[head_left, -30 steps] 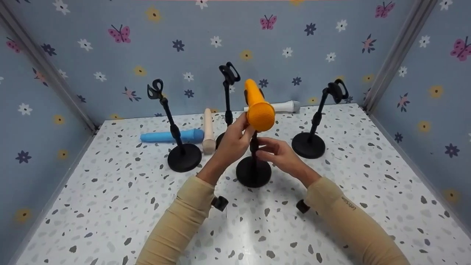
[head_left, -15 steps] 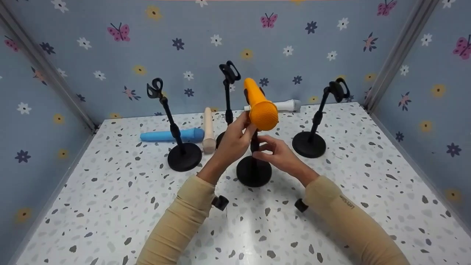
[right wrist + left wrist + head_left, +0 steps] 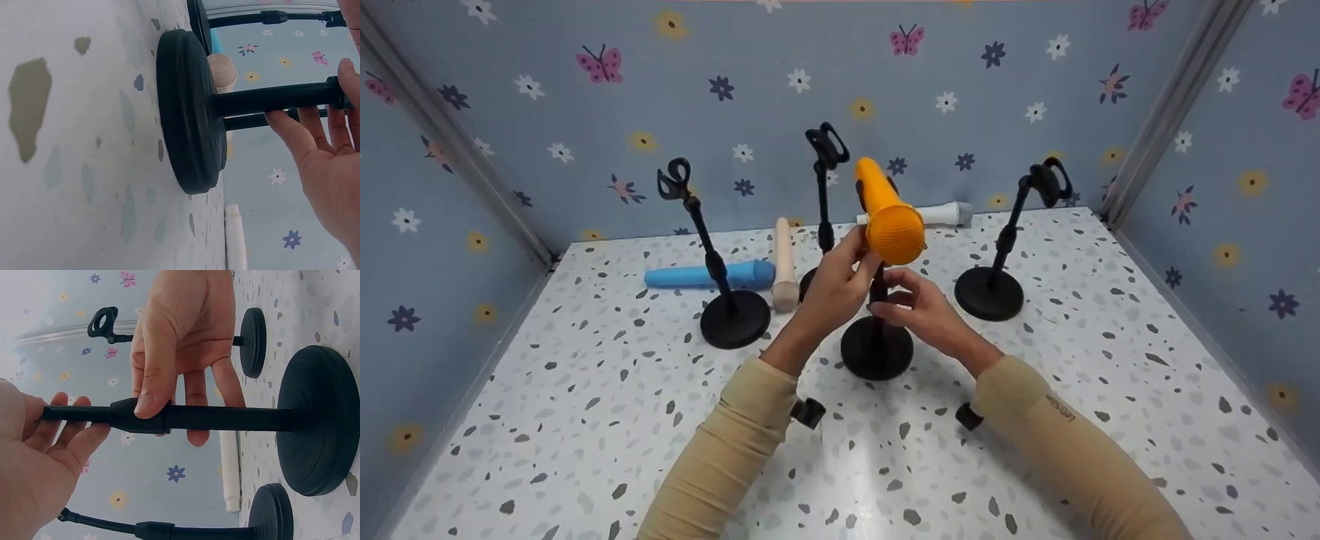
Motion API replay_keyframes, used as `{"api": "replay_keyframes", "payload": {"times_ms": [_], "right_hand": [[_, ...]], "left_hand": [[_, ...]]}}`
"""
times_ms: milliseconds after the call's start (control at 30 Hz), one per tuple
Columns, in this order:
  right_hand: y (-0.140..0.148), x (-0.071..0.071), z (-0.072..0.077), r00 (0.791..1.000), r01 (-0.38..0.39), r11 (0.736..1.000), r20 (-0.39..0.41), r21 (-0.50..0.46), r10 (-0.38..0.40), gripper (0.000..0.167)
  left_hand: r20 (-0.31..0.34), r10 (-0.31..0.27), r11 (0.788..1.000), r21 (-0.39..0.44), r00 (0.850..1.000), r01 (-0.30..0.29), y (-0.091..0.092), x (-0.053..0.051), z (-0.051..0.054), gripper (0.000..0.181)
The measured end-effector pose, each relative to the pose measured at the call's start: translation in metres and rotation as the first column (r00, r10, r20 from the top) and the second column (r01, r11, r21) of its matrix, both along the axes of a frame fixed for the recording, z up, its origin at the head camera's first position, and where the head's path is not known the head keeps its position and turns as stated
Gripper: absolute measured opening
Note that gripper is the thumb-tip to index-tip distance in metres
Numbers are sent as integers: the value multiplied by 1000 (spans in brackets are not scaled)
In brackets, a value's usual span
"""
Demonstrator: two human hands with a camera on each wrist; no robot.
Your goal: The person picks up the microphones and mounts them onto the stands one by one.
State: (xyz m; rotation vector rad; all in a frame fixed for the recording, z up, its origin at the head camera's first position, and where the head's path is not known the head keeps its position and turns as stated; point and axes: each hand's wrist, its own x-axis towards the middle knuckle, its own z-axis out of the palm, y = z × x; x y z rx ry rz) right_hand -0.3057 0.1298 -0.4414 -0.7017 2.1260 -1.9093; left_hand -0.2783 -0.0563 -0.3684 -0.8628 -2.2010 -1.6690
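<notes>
Orange mic [image 3: 889, 217] sits tilted on the front stand [image 3: 230, 418], head toward the person, apparently in its clip. Left hand [image 3: 836, 289] has fingers curled round the thin upper rod [image 3: 99, 414]; right hand [image 3: 926, 307] is wrapped lower, thumb on the collar [image 3: 125, 415]. Both clamped on the stand, base [image 3: 877, 350] flat on the surface [image 3: 855, 465].

My read: step in hand is setting or locking the height. Next move calls for the left steadying the rod, the right turning the collar without twisting the mic. Blue [image 3: 682, 277], beige [image 3: 784, 259] and white mics [image 3: 945, 216] lie unmounted.
</notes>
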Motion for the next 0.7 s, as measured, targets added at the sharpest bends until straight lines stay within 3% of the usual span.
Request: {"api": "replay_keyframes", "payload": {"times_ms": [333,600,700], "right_hand": [[2,1,-3,997,-79,996,-1,49,80,50],[1,0,-4,1000,-16,995,-5,101,17,49],[0,0,-3,1000,10,995,-22,104,-8,47]], "left_hand": [[-33,4,1000,-9,999,-4,-1,-2,-3,31],[-122,31,999,-18,992,-34,3,-3,-9,26],[-128,20,999,-26,992,-24,4,-4,-8,28]]}}
